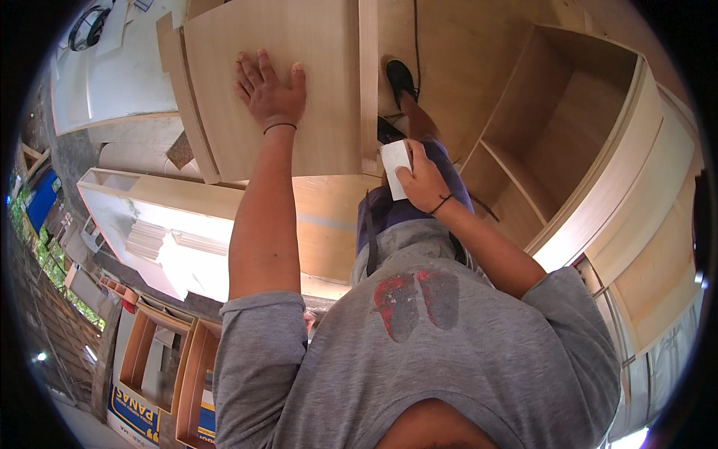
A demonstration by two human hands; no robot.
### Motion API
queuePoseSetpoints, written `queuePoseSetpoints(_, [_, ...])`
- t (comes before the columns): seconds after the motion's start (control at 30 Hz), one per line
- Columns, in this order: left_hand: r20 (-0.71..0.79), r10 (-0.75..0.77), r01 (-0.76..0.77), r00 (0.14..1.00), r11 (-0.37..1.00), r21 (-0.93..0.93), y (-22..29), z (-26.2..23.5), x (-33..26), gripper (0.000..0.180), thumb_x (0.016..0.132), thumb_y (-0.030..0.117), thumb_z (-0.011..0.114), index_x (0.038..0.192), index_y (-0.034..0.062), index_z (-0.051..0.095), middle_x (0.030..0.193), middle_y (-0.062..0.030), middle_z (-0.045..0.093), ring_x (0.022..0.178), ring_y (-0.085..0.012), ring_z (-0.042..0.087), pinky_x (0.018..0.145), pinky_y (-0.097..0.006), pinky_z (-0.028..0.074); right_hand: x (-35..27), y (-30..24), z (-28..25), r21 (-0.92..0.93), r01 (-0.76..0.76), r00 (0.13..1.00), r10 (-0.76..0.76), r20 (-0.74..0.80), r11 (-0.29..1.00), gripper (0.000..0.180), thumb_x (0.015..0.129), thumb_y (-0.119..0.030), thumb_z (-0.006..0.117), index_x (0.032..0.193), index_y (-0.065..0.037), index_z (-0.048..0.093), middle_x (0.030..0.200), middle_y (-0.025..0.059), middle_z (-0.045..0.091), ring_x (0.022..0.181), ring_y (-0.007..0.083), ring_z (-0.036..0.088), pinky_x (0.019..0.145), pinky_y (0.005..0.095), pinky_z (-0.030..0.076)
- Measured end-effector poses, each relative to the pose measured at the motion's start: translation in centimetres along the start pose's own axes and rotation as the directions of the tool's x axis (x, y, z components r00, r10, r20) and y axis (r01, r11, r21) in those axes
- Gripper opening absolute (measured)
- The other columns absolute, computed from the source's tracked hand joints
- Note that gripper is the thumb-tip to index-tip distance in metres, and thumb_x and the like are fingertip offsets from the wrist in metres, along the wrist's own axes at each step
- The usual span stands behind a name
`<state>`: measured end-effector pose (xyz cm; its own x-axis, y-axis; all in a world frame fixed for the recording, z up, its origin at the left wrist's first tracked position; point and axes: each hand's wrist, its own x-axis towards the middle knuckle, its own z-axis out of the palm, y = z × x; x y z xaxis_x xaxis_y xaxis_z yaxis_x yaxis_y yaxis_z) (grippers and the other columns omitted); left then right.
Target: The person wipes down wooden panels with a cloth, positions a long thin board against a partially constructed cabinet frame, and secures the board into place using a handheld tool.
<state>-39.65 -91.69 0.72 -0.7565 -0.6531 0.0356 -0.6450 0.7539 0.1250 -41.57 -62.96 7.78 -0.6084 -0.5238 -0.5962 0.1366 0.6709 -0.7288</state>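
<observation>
Two hands on one job: the wooden panel, pale laminated board, lies flat across the top middle of the view, over other boards. Along the panel's right side a narrow upright strip of the same wood runs top to bottom, touching that edge.

Step in hand, as I judge it: holding the panel steady while its right edge gets worked with the small white block, sanding or rubbing by the look of it, cannot tell which. Next move likely calls for steady downward pressure from the flat palm so the panel stays put, and a straight stroke of the block along the edge beside the strip.

Left hand: fingers spread wide, palm flat on the panel near its upper left part, arm stretched straight out, thin dark band at the wrist. Right hand: closed around the white block, just below the panel's lower right corner, elbow bent, dark band on that wrist too.

Right of the panel: an open wooden cabinet with a shelf inside, lying tilted. Beyond the strip, a black shoe on the floor boards. Left of the panel: white boards; lower left, more open box frames. Grey shirt fills the bottom.
</observation>
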Motion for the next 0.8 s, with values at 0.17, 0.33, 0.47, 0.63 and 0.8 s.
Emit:
queuePoseSetpoints(0.17, [0.006, -0.017, 0.017, 1.000, 0.999, -0.042, 0.1, -0.2, 0.0, 0.072, 0.082, 0.055, 0.046, 0.136, 0.0093, 0.034, 0.147, -0.0178, 0.019, 0.137, -0.0323, 0.014, 0.110, -0.048, 0.010, -0.7, 0.0, 1.7, 0.074, -0.013, 0.999, 0.015, -0.030, 0.997, 0.051, 0.083, -0.020, 0.053, 0.125, -0.001, 0.033, 0.106, 0.0276, 0.056, 0.093, 0.0443, 0.056, 0.080, 0.0450, 0.046])
queuePoseSetpoints(0.33, [-0.010, -0.008, 0.007, 1.000, 0.999, -0.048, 0.0, 0.0, 0.0, 0.072, 0.080, 0.054, 0.048, 0.136, 0.0099, 0.034, 0.146, -0.0182, 0.020, 0.137, -0.0330, 0.015, 0.110, -0.049, 0.010, -1.1, 2.1, 3.1, 0.219, -0.222, 0.975, 0.211, 0.072, 0.950, 0.050, 0.087, -0.025, 0.056, 0.126, -0.002, 0.035, 0.105, 0.0251, 0.057, 0.093, 0.0379, 0.060, 0.082, 0.0392, 0.047])
queuePoseSetpoints(0.47, [-0.051, -0.010, 0.008, 0.999, 0.999, -0.048, 0.1, 0.3, 0.0, 0.070, 0.080, 0.053, 0.050, 0.134, 0.0094, 0.036, 0.144, -0.0185, 0.024, 0.136, -0.0324, 0.017, 0.109, -0.050, 0.013, -2.2, 2.6, 4.2, 0.292, -0.136, 0.990, 0.141, 0.001, 0.947, 0.047, 0.088, -0.023, 0.055, 0.126, -0.001, 0.036, 0.108, 0.0224, 0.058, 0.098, 0.0331, 0.059, 0.085, 0.0372, 0.046])
queuePoseSetpoints(0.63, [-0.047, -0.034, 0.029, 0.998, 0.995, -0.091, 1.0, -0.8, 0.2, 0.067, 0.081, 0.047, 0.050, 0.134, 0.0090, 0.037, 0.144, -0.0198, 0.025, 0.135, -0.0352, 0.021, 0.108, -0.052, 0.014, -2.7, 1.1, 4.5, 0.152, -0.123, 0.990, 0.132, -0.055, 0.981, 0.045, 0.090, -0.022, 0.052, 0.126, -0.001, 0.035, 0.110, 0.0222, 0.057, 0.101, 0.0328, 0.059, 0.086, 0.0372, 0.045])
queuePoseSetpoints(0.8, [-0.070, -0.029, 0.022, 0.997, 0.996, -0.091, 0.7, -0.9, -0.1, 0.073, 0.076, 0.044, 0.057, 0.134, 0.0066, 0.035, 0.143, -0.0259, 0.025, 0.132, -0.0403, 0.023, 0.108, -0.052, 0.015, -2.3, 0.1, 4.8, 0.112, -0.160, 0.985, 0.166, -0.054, 0.981, 0.045, 0.091, -0.022, 0.050, 0.126, 0.000, 0.035, 0.109, 0.0252, 0.056, 0.101, 0.0376, 0.058, 0.085, 0.0396, 0.045])
